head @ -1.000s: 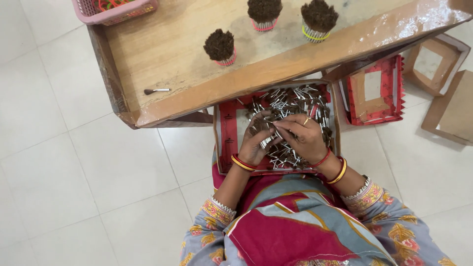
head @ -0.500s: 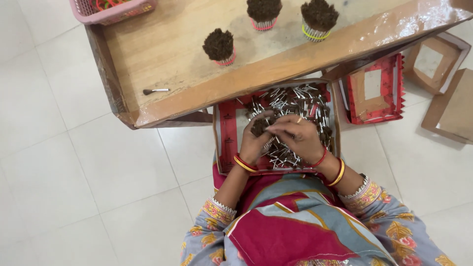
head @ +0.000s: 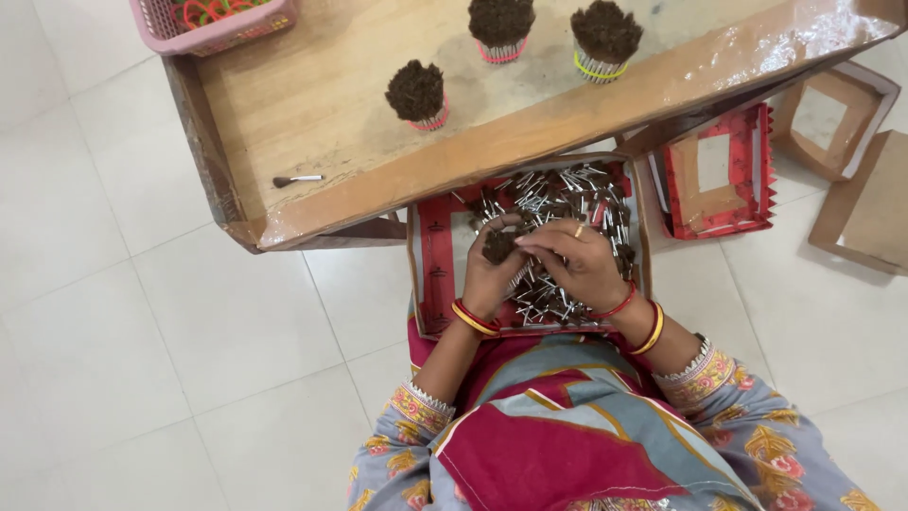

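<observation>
Dark brown tufted heads mark the upper end of the bundle of small brushes (head: 498, 246) that I hold over my lap; its long axis runs roughly toward the camera, tufts up, silver handles down and mostly hidden in my palm. My left hand (head: 492, 274) is wrapped around the bundle from the left, fingers curled closed on it. My right hand (head: 572, 265) lies across from the right, thumb and fingers pressed together at the bundle's top edge; whether they pinch a single brush there I cannot tell. Both hands sit above the red-rimmed tray (head: 435, 265) on my lap, which is filled with loose brushes (head: 558, 194) lying in all directions, silver handles crossing one another. Just beyond the tray stands the low wooden table (head: 322, 95), its near rim overhanging the tray's far edge. On the table stand three finished bundles (head: 416, 93), each bound with a coloured band, tufts up; a single brush (head: 295, 179) lies flat near the left corner, and a pink basket (head: 216, 26) sits at the far left. Red-edged cardboard boxes (head: 716, 175) rest on the floor to my right.
</observation>
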